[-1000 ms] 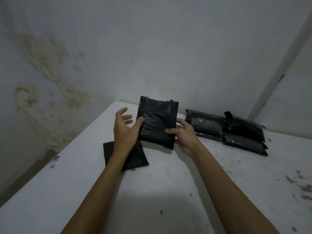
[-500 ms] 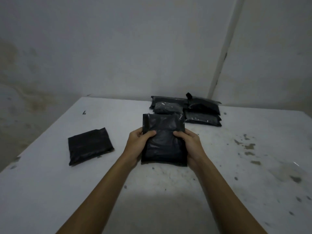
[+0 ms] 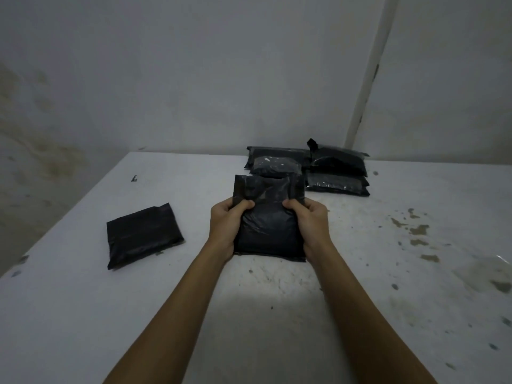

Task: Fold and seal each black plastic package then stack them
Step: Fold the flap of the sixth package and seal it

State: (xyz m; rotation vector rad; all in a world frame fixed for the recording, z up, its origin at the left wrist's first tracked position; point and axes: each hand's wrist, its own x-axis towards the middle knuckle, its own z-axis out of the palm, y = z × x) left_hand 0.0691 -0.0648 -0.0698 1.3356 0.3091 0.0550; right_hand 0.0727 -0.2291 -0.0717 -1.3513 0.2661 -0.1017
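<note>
Two hands, left hand [image 3: 225, 227] and right hand [image 3: 311, 227], grip a soft black plastic package [image 3: 268, 217] above the white counter [image 3: 277, 314], its flap seemingly awaiting folding.

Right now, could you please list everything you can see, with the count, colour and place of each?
Held package: one, black plastic, at table centre, its near end on the table, flap end unfolded and pointing away.
Folded package: one, black, flat on the table, left of the hands.
Pile of packages: black, at the far edge by the wall, overlapping; at least four, exact count unclear.
Table: one, white, stained and speckled on the right.
Wall: grey-white, blotched at left, with a pale vertical strip at right.
Left hand: grips the held package's left edge, thumb on top.
Right hand: grips its right edge, thumb on top.
</note>
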